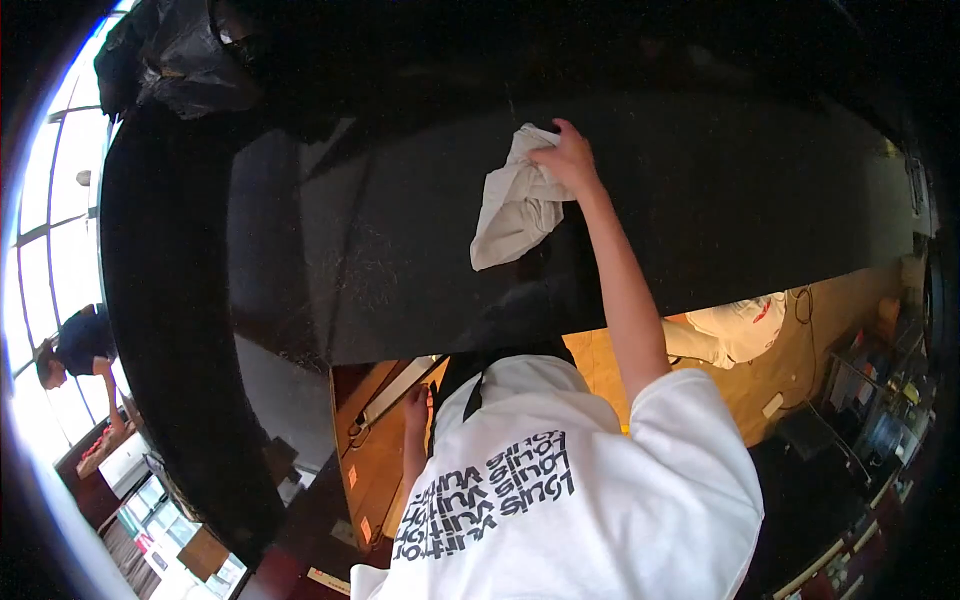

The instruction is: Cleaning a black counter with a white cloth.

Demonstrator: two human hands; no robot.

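My right hand (571, 159) grips a crumpled off-white cloth (517, 210) that lies on a large, dark, glossy surface (435, 300). The cloth spreads to the left of the fingers, and its lower end hangs towards me. Fine light scratches or marks show on the dark surface left of the cloth. Down by my left side, below the near edge of that surface, is my left hand (416, 405). It is small and partly hidden by my body, so whether it holds anything is unclear.
Black plastic sheeting (195, 67) is bunched at the upper left. Another person (79, 349) bends over by bright windows at far left. A pale fabric bundle (739, 330) and a cable (806, 322) are on the brown floor at right, near cluttered shelves (885, 405).
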